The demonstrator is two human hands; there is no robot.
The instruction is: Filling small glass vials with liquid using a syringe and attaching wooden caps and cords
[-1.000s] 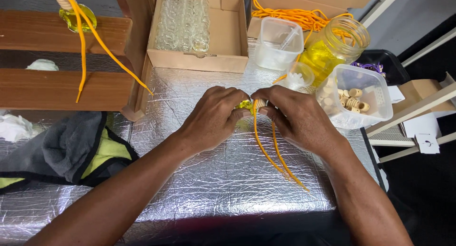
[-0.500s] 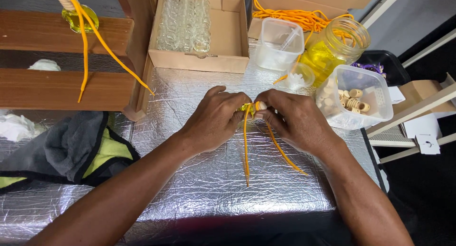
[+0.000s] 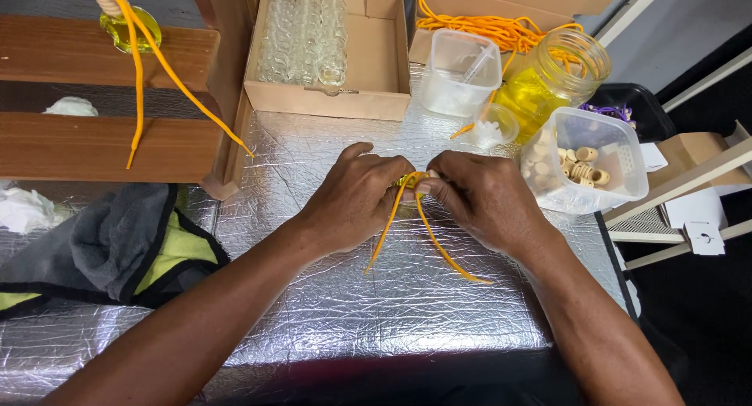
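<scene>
My left hand (image 3: 354,196) and my right hand (image 3: 484,197) meet over the silver foil table top (image 3: 329,312). Between their fingertips they pinch a small yellow bottle (image 3: 409,183), mostly hidden by the fingers. An orange cord (image 3: 429,238) is looped at the bottle's neck. Its two ends hang down onto the foil, one towards me and one out to the right.
A cardboard box (image 3: 376,69) of small glass bottles stands at the back. Right of it are a clear tub (image 3: 460,75), a jar of yellow liquid (image 3: 548,85), a heap of orange cord (image 3: 493,28) and a tub of wooden rings (image 3: 589,161). A wooden shelf (image 3: 86,139) holds a finished bottle (image 3: 127,23). A grey-and-yellow cloth (image 3: 117,249) lies left.
The cord ends have swung: the two strands hung together to the right, then one dropped straight towards me, and now they spread apart below my hands. My hands stay in place.
</scene>
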